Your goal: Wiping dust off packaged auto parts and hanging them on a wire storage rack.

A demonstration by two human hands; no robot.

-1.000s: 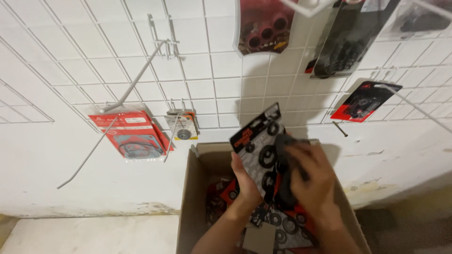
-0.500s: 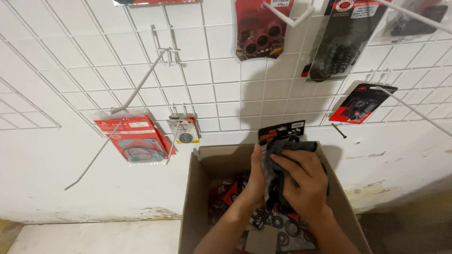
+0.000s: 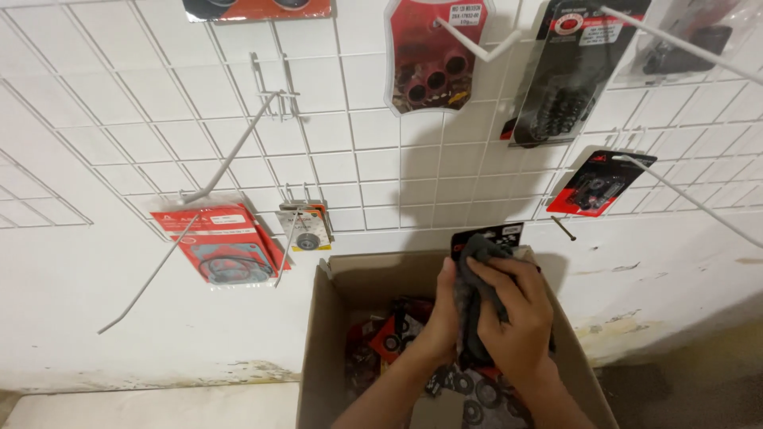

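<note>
White wire grid wall (image 3: 159, 119) fills the background, its long hooks (image 3: 230, 155) jutting toward us above and left of the cardboard box (image 3: 318, 342). We hold a black packet (image 3: 486, 238) upright over the box's far rim; our left hand (image 3: 441, 314) grips its left edge, our right hand (image 3: 517, 318) presses a dark cloth (image 3: 475, 294) against its face. Red packets (image 3: 218, 246) hang left; the right side is crowded with hanging packs (image 3: 600, 183).
</note>
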